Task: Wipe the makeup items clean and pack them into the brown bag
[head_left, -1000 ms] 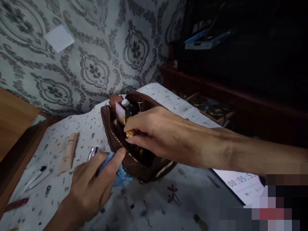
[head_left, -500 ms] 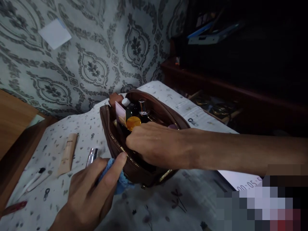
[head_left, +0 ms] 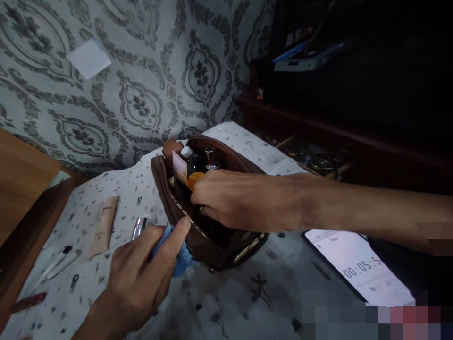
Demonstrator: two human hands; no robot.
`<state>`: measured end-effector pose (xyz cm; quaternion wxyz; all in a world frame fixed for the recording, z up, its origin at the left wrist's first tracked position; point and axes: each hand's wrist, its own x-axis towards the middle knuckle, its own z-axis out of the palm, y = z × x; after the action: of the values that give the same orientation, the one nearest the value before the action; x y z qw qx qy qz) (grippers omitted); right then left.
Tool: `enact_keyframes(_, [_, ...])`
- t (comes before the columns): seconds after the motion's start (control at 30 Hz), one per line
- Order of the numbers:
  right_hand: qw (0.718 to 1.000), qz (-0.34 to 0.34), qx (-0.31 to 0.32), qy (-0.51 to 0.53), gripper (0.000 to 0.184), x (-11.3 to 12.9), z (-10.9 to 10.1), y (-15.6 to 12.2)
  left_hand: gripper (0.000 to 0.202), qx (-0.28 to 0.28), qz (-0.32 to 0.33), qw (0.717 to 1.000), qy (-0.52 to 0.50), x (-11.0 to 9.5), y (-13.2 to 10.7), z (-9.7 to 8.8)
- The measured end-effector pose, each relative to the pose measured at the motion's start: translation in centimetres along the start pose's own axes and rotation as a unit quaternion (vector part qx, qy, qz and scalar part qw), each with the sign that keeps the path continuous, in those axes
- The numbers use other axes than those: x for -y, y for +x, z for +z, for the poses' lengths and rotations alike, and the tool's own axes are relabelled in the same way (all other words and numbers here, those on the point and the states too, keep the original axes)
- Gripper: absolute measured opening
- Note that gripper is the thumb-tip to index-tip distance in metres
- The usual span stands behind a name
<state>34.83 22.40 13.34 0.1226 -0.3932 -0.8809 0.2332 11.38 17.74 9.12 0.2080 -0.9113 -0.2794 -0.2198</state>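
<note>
Near edge, left hand: at the front of the cloth-covered surface the left hand (head_left: 136, 278) is laid flat, its fingers pressed together over a blue cloth (head_left: 179, 257), the forefinger stretched out so its tip touches the zip edge of the brown pouch (head_left: 208, 243).
Near edge, right: a lit phone (head_left: 357, 264) showing a timer is seen flat beside the pouch.
Middle, pouch: the pouch stands open in the middle of the surface, mouth up, packed with small items; soft, yielding walls are judged, so it is best steadied by its zip rim or base.
Middle, right hand: the right hand (head_left: 237, 200) is reached into the pouch mouth, fingers curled down among the contents; whether anything is pinched cannot be told.
Contents: an orange-capped item (head_left: 194, 180), a silver-capped bottle (head_left: 211, 158) and a white-capped bottle (head_left: 186, 152) stand upright; they are judged light, hard, smooth and somewhat slippery, best gripped at cap or neck.
Left side: a beige tube (head_left: 104, 225), a clear-capped stick (head_left: 138, 227) and a thin applicator (head_left: 53, 264) lie loose.
Far edge: patterned wallpaper (head_left: 141, 71) rises behind the surface.
</note>
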Motion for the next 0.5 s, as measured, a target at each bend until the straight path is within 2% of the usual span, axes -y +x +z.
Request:
enact_keyframes(0.27, [0.997, 0.027, -0.062, 0.025, 0.028, -0.1, -2.1, -1.6, 0.051, -0.009, 0.005, 1.000, 0.023, -0.1, 0.3, -0.1])
enact_keyframes(0.5, [0.992, 0.018, -0.126, 0.019, 0.026, 0.1, -2.5, -2.6, 0.049, 0.002, 0.003, 1.000, -0.002, -0.4, 0.7, -0.3])
